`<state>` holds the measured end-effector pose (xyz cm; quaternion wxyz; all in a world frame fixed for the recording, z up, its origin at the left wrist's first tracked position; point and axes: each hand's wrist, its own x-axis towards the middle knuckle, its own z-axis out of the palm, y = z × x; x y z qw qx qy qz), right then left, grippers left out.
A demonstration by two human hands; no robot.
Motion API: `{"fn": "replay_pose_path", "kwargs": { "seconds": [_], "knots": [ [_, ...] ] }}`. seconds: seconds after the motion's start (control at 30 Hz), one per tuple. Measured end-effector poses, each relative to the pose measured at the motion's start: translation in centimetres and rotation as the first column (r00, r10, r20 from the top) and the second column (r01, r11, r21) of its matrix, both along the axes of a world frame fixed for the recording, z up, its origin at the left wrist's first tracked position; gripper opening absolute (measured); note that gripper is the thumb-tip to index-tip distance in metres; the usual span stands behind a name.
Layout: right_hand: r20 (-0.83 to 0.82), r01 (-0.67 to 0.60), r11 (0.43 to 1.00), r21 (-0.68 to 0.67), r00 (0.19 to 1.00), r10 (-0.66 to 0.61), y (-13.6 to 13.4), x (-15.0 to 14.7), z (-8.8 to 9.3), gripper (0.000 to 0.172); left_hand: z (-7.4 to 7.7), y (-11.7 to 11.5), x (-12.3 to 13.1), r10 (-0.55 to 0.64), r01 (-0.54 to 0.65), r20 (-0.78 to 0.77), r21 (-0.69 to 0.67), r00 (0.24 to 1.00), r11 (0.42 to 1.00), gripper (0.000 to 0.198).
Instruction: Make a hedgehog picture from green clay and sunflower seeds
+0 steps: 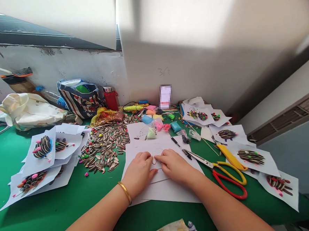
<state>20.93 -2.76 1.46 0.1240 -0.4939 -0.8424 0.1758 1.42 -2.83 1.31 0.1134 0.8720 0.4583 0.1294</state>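
Observation:
My left hand (140,172), with a gold bangle on its wrist, rests on white paper (172,191) at the middle of the table. Its fingers are bent and pressed together, thumb sticking out toward the right. Facing it, my right hand (174,164) has its fingers curled, the index fingertip almost meeting the left fingertips. Between the fingertips a tiny loop-like shape (154,160) shows; what it is, or whether anything is pinched there, is too small to tell. Faint pencil lines mark the paper just beyond. Black pens (182,148) lie right of my right hand.
Striped sunflower seeds (104,146) are heaped on the left. Scissors (220,170) and a yellow cutter (231,156) lie on the right. Bags of coloured clay (176,127) sit behind the paper. Seed-decorated sheets (42,162) are stacked at both sides. A phone (165,96) leans on the wall.

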Motion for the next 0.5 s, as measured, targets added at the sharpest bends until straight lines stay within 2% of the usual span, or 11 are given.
{"fn": "replay_pose_path", "kwargs": {
  "seconds": [0.3, 0.5],
  "knots": [
    [0.052, 0.029, 0.999, -0.014, 0.998, -0.028, -0.16, -0.28, 0.24, 0.034, 0.01, 0.14, 0.02, 0.006, -0.006, -0.001, 0.001, 1.0, 1.0, 0.028],
    [-0.014, 0.075, 0.997, -0.021, 0.997, -0.075, 0.32, 0.04, -0.34, 0.047, -0.14, 0.21, -0.09, 0.017, -0.017, 0.02, 0.008, 1.0, 1.0, 0.027]
  ]
}}
